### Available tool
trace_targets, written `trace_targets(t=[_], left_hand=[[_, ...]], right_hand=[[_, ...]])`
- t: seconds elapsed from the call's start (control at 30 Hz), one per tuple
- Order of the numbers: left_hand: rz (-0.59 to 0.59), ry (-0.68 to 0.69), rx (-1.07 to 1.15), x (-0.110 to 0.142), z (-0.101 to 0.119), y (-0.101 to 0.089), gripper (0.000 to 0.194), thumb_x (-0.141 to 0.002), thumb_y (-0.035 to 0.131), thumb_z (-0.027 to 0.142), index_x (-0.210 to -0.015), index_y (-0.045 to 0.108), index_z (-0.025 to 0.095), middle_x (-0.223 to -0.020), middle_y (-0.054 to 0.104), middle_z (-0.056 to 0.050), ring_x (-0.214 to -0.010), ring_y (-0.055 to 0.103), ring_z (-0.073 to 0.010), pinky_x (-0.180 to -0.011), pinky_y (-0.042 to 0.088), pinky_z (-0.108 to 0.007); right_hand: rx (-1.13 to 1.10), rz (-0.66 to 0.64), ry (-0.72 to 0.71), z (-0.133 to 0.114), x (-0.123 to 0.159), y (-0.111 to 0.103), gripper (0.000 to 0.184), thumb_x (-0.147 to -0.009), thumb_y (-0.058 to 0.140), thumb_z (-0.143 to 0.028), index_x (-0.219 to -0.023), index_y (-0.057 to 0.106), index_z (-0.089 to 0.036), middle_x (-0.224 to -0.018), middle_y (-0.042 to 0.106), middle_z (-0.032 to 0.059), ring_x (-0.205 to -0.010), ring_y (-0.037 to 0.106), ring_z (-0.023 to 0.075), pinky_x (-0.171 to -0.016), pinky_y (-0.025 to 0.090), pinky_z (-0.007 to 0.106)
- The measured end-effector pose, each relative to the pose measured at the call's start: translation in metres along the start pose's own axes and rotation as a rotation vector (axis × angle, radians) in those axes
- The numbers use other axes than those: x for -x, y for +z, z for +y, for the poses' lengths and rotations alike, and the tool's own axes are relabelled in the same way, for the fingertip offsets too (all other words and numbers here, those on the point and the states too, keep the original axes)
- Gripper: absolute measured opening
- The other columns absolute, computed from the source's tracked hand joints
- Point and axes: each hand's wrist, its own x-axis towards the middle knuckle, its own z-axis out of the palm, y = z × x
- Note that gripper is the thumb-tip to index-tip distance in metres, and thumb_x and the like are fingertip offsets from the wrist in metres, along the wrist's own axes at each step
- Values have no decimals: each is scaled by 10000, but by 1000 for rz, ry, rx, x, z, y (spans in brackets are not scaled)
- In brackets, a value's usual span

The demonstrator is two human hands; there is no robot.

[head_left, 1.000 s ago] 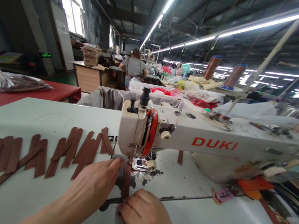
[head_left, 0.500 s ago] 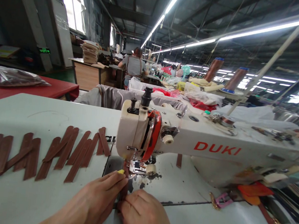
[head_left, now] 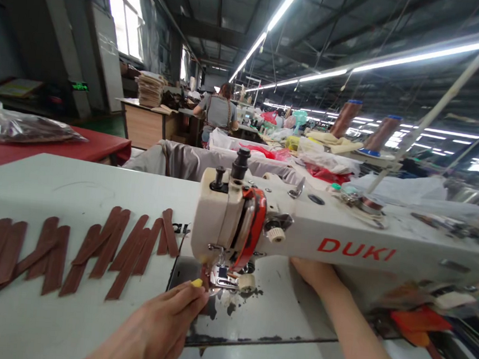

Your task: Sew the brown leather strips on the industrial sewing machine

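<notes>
A white DUKI sewing machine [head_left: 343,239] lies across the white table [head_left: 43,319]. My left hand [head_left: 159,329] rests in front of the presser foot [head_left: 224,279], its fingers pressed together on a brown leather strap [head_left: 205,271] under the needle. My right hand [head_left: 313,271] reaches under and behind the machine arm; its fingers are hidden there. Several brown leather straps [head_left: 103,248] lie in a row to the left of the machine head.
A red table [head_left: 78,146] with a plastic bag [head_left: 17,126] stands at the left. Two brown thread cones [head_left: 345,119] rise behind the machine. Orange and brown pieces [head_left: 415,320] lie at the right. A person [head_left: 220,111] sits at a far bench.
My right hand has left the strap in front of the needle and moved right, behind the machine arm. My left hand stays on the strap.
</notes>
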Motion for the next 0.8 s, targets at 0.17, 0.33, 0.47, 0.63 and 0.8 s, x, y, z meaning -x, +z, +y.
trace_targets(t=[0.17, 0.33, 0.47, 0.63, 0.8], left_hand=[[11, 8, 21, 0, 1, -1, 479, -823, 364, 23, -1256, 546, 118, -1190, 662, -98, -1081, 654, -153, -1004, 460, -193], [64, 27, 26, 0, 3, 0, 496, -809, 383, 21, -1272, 531, 116, -1186, 660, -108, -1127, 635, -178, -1022, 461, -235], [79, -21, 98, 4, 2, 1, 502, -825, 400, 28, -1287, 532, 171, -1227, 648, -83, -1118, 643, -173, -1004, 491, -247], [55, -188, 140, -10, -22, -8, 360, -864, 356, 54, -1056, 633, 181, -1053, 691, -67, -929, 698, -170, -824, 578, -234], [-59, -117, 47, -40, -50, -4, 314, -808, 368, 29, -851, 651, 157, -883, 690, -77, -889, 671, -220, -889, 540, -364]], right_hand=[[7, -67, 24, -4, 12, -1, 275, -827, 496, -236, -1011, 699, -223, -1011, 732, 69, -1046, 634, 291, -950, 478, 402], [35, -148, 54, -19, 29, -12, 209, -817, 535, -218, -912, 720, -195, -855, 744, 80, -802, 691, 272, -751, 522, 352], [-9, -154, 12, -36, 42, -34, 250, -870, 476, -226, -981, 699, -200, -894, 747, 65, -714, 699, 248, -669, 533, 350], [-247, -55, -200, -70, 76, -71, 169, -928, 496, -198, -987, 653, -227, -898, 715, 25, -760, 701, 158, -685, 560, 228], [-485, -132, -526, -124, 115, -47, 318, -933, 567, -162, -1228, 618, -268, -1108, 698, 23, -912, 696, 127, -773, 550, 135]])
